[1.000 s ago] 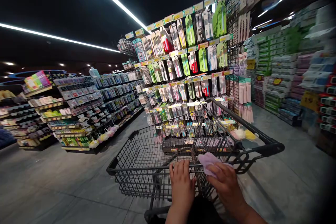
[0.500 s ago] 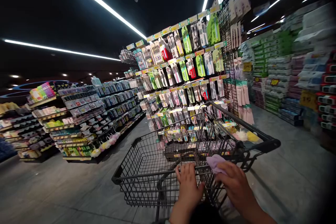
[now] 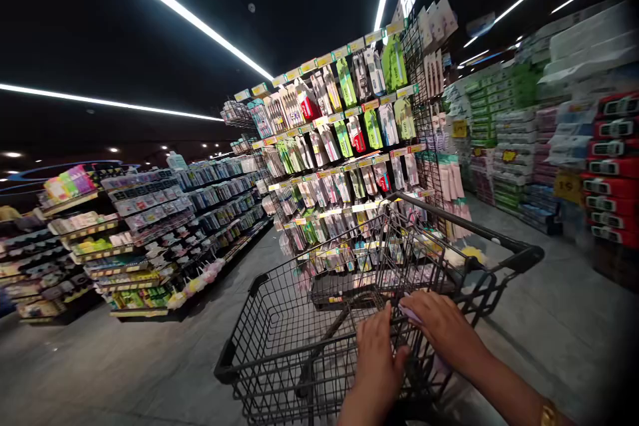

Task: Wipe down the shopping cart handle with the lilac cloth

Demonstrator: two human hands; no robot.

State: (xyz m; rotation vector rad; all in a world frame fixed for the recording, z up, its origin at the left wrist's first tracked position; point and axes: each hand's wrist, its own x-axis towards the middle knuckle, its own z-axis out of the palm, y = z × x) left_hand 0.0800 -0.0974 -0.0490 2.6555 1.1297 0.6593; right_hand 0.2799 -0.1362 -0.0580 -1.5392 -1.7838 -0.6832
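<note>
A black wire shopping cart (image 3: 279,356) stands in front of me, turned sideways, with its push handle (image 3: 479,229) on the right. Over the near top rim lies my left hand (image 3: 375,356), fingers bent onto the bar and thumb apart below it. Just to its right, my right hand (image 3: 442,326) presses a lilac cloth (image 3: 410,312) against the same rim. Most of the cloth is hidden beneath the fingers, and a lower fold shows under the hand. No goods show inside the wire basket.
A tall display rack (image 3: 344,140) of hanging toothbrush-like packs stands just beyond the cart. Low stocked shelves (image 3: 150,226) run along the left. At right are stacked packages (image 3: 514,146) and red boxes (image 3: 609,173). Grey floor (image 3: 124,373) lies between them.
My right hand has flattened down over the lilac cloth, covering most of it. My left hand has shifted slightly right along the rim. The view has turned a little to the right.
</note>
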